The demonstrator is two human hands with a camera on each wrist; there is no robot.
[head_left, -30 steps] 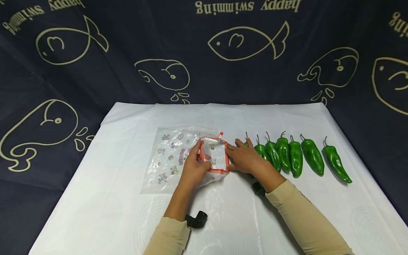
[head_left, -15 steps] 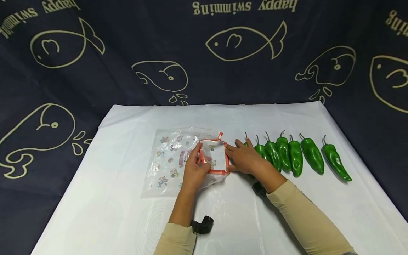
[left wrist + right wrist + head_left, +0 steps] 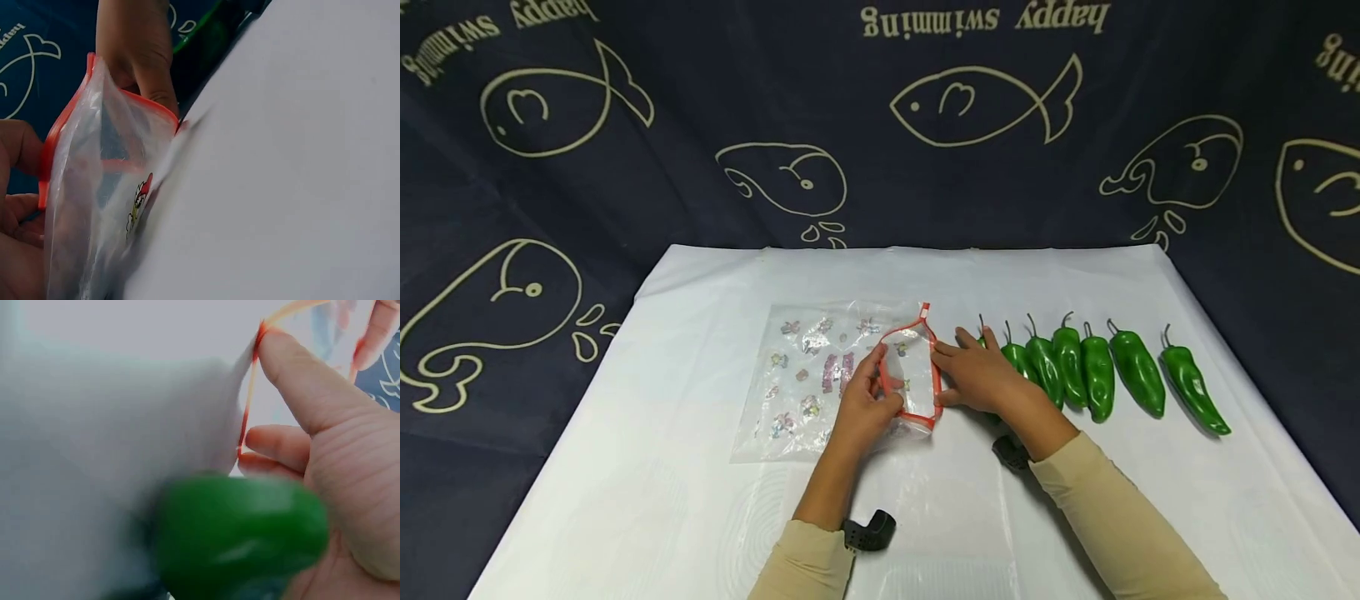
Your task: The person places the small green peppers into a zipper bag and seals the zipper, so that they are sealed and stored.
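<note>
A clear plastic zip bag [image 3: 797,375] with small cartoon prints and a red zip rim lies on the white table, its mouth spread wide to the right. My left hand [image 3: 868,404] pinches the left side of the red rim between thumb and fingers, as the left wrist view [image 3: 19,187] also shows. On the opposite side, my right hand [image 3: 981,375] holds the rim, thumb [image 3: 300,375] toward the near corner and fingertips [image 3: 269,447] farther along. Partly under the right hand is a green pepper [image 3: 244,531], large and blurred in the right wrist view.
Several more green peppers [image 3: 1097,375] lie in a row to the right of my right hand, stems pointing away. A white cloth covers the table [image 3: 625,500]. Behind it hangs a dark blue curtain [image 3: 880,200] with fish and whale drawings.
The bag's red mouth has changed from a squarish frame to a narrower, pointed opening, with its zip tab higher. My left hand has shifted slightly right. My right hand stays nearly in place.
</note>
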